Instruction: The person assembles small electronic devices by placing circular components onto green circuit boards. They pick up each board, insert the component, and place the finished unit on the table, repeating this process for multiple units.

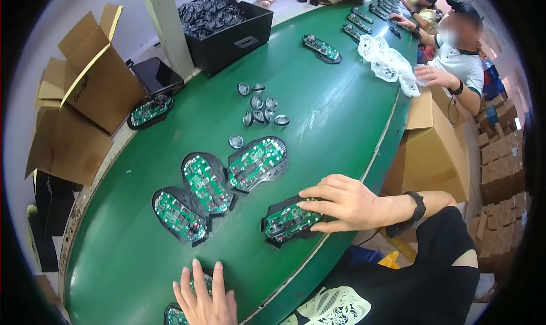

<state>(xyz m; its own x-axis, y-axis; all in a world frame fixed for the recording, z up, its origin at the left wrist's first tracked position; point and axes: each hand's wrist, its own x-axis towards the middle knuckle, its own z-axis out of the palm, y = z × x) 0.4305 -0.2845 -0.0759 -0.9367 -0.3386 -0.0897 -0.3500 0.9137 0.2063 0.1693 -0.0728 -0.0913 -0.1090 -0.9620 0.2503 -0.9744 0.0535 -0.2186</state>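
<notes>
My right hand (347,203) grips the far end of a black plastic housing with a green circuit board (290,220) in it, fingers on top and thumb along its near side. A small round black part sits at the unit's left end. My left hand (206,299) is spread, fingers apart, over another green circuit board (203,282), mostly hidden beneath it; whether the fingers touch it I cannot tell. Beside that hand, another board unit (175,315) is cut off by the picture's edge. Farther in lie three more units: a left one (179,216), a middle one (206,183) and a right one (257,163).
Several round black parts (257,102) lie loose on the green worktop (187,123). A black bin (244,40) heaped with such parts stands behind, cardboard boxes (102,92) at left. White plastic wrap (389,63) lies at the far right edge, near a co-worker (463,58) and an open carton (424,148).
</notes>
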